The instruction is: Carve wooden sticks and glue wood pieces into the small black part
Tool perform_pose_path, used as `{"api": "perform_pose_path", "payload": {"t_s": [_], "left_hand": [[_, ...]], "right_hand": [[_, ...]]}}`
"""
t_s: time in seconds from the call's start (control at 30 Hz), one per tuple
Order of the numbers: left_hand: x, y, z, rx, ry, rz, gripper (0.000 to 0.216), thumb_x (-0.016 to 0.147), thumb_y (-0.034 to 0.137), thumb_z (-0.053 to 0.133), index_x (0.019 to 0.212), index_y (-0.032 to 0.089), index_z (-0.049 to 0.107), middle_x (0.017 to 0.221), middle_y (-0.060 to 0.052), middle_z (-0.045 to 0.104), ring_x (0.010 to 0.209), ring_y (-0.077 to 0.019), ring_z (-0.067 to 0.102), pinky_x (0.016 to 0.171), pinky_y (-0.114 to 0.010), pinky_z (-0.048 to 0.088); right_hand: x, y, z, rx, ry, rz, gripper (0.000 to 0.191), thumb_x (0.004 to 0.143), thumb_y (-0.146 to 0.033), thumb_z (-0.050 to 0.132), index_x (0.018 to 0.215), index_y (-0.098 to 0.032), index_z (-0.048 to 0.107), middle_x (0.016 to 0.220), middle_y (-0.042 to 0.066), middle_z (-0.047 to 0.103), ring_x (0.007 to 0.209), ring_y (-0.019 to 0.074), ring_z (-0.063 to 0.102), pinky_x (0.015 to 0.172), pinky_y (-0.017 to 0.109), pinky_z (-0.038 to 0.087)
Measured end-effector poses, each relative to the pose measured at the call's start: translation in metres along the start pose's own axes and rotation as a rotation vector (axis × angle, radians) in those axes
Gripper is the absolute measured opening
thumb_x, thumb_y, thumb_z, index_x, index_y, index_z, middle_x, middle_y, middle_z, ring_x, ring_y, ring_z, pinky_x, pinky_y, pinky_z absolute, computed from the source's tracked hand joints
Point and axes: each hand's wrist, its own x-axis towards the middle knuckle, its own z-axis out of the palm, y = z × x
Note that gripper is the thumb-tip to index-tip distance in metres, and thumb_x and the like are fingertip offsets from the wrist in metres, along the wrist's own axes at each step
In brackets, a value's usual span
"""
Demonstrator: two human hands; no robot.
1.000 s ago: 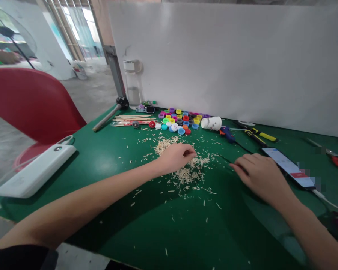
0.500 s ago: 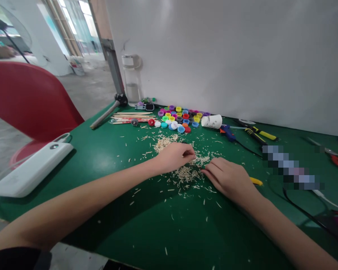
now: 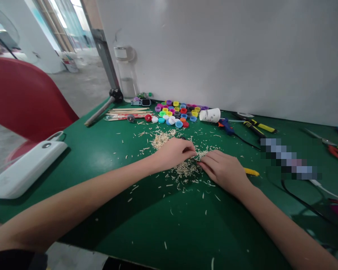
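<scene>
Left hand (image 3: 177, 153) is over pale shavings (image 3: 185, 171) on green table (image 3: 157, 225), thumb and finger together; right hand (image 3: 224, 168) is just beside it, fingers curled. Any grip is too small to tell. Behind: colored caps (image 3: 183, 111), paper cup (image 3: 211, 115) on its side, glue gun (image 3: 228, 127). White power bank (image 3: 28, 170) sits far left, near red chair (image 3: 25, 97).
</scene>
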Motion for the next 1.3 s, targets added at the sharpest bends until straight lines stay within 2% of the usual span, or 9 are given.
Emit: {"api": "perform_pose_path", "payload": {"t_s": [0.33, 0.57, 0.87, 1.0, 1.13, 1.3], "left_hand": [[-0.0007, 0.0032, 0.0012, 0.013, -0.02, 0.02, 0.023, 0.089, 0.03, 0.048, 0.083, 0.019, 0.068, 0.079, -0.001, 0.07, 0.065, -0.0106, 0.056, 0.06, -0.025, 0.039], [0.0012, 0.0019, 0.0016, -0.004, -0.003, -0.002, 0.023, 0.088, 0.032, 0.048, 0.081, 0.019, 0.066, 0.078, -0.001, 0.068, 0.066, -0.0111, 0.056, 0.06, -0.024, 0.039], [0.0013, 0.003, 0.0024, 0.011, 0.013, 0.004, 0.021, 0.087, 0.029, 0.049, 0.08, 0.019, 0.066, 0.076, 0.0, 0.068, 0.062, -0.01, 0.054, 0.059, -0.025, 0.038], [0.0011, 0.0039, 0.0023, 0.045, -0.017, 0.039, 0.023, 0.088, 0.029, 0.046, 0.081, 0.019, 0.066, 0.077, -0.001, 0.068, 0.063, -0.0102, 0.054, 0.059, -0.024, 0.037], [0.002, 0.0018, 0.0019, 0.028, 0.0, -0.018, 0.024, 0.088, 0.033, 0.047, 0.081, 0.019, 0.065, 0.076, -0.001, 0.067, 0.061, -0.0106, 0.053, 0.057, -0.026, 0.036], [0.0024, 0.0011, 0.0038, 0.015, 0.006, -0.01, 0.024, 0.088, 0.033, 0.047, 0.082, 0.019, 0.065, 0.076, -0.001, 0.067, 0.063, -0.0107, 0.054, 0.058, -0.026, 0.036]], "right_hand": [[0.0059, 0.0052, 0.0044, 0.049, -0.034, -0.035, 0.025, 0.094, -0.029, 0.042, 0.083, -0.018, 0.061, 0.075, 0.002, 0.062, 0.07, 0.0138, 0.052, 0.057, 0.027, 0.033], [0.0031, -0.0011, 0.0035, -0.056, 0.046, -0.043, 0.025, 0.093, -0.027, 0.046, 0.076, -0.017, 0.061, 0.071, 0.002, 0.061, 0.068, 0.014, 0.05, 0.059, 0.028, 0.033], [0.0082, 0.004, 0.0048, 0.007, -0.041, -0.032, 0.027, 0.094, -0.03, 0.042, 0.078, -0.018, 0.059, 0.074, 0.002, 0.062, 0.066, 0.0137, 0.047, 0.057, 0.027, 0.029], [0.0073, 0.003, 0.0065, -0.003, -0.036, -0.053, 0.026, 0.095, -0.031, 0.042, 0.082, -0.018, 0.06, 0.074, 0.001, 0.062, 0.066, 0.0136, 0.047, 0.058, 0.028, 0.029], [0.0052, 0.0012, 0.0059, -0.03, -0.003, -0.027, 0.027, 0.094, -0.029, 0.042, 0.077, -0.017, 0.06, 0.073, 0.002, 0.062, 0.066, 0.0136, 0.047, 0.058, 0.029, 0.028], [0.0065, 0.0019, 0.0059, -0.011, -0.053, -0.03, 0.026, 0.094, -0.03, 0.042, 0.082, -0.018, 0.061, 0.076, 0.001, 0.063, 0.066, 0.0136, 0.047, 0.058, 0.028, 0.03]]}}
